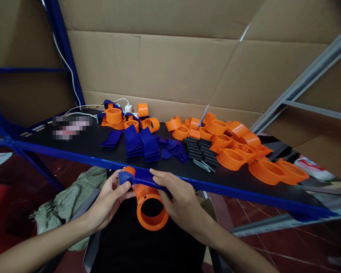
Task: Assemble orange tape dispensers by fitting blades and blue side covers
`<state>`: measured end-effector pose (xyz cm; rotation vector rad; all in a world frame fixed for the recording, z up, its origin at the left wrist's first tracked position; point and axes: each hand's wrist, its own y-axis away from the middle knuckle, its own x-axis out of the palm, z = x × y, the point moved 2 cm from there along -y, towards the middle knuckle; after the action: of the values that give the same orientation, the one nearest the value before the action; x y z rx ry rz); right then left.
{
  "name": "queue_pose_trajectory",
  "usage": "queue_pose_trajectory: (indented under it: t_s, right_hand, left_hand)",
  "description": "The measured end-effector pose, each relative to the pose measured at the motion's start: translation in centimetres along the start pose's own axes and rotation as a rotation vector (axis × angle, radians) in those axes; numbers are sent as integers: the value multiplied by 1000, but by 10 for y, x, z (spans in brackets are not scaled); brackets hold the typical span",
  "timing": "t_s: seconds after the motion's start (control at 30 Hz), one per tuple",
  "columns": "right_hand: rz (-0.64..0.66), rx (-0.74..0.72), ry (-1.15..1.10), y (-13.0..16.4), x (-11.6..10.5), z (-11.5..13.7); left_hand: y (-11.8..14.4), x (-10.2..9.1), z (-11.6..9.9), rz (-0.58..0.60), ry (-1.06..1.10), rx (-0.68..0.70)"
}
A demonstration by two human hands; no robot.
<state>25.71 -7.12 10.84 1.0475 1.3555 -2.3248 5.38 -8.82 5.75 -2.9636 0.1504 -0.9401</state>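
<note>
An orange ring (150, 210) with a blue clip (127, 177) on its top is held in front of the table edge (244, 191), at 6 o'clock in the view. The left hand (109, 201) is closed on the blue clip, thumb pressed on top, fingers wrapped beneath. The right hand (177, 199) is laid against the ring's right side, fingers stretched along the blue piece at the table edge; a full grasp cannot be told.

On the black tabletop, stacks of blue flaps (142, 142) are seen at 12 o'clock from the ring. A stack of black strips (200, 151) is placed at 1 o'clock. A pile of orange rings (244, 151) is spread at 2 o'clock. More orange parts (115, 115) are set at 11 o'clock, near a white plug (127, 109). Cardboard (173, 64) is stood behind the table.
</note>
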Motion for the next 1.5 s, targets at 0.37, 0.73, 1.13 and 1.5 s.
queue_pose_trajectory:
  t_s: [0.37,0.73,1.13,1.5]
  right_hand:
    - [23,101,-47,1,-1,1]
    - [203,90,-118,2,-10,13]
    - [227,458,-836,-8,-6,8]
    - [287,490,-873,-4,-10,6]
  left_hand:
    - [-2,-1,1,18,-24,-38]
    - [4,-1,-4,3,-167,15]
    - [21,7,-22,411,-580,585]
    - [22,-7,-23,488,-760,610]
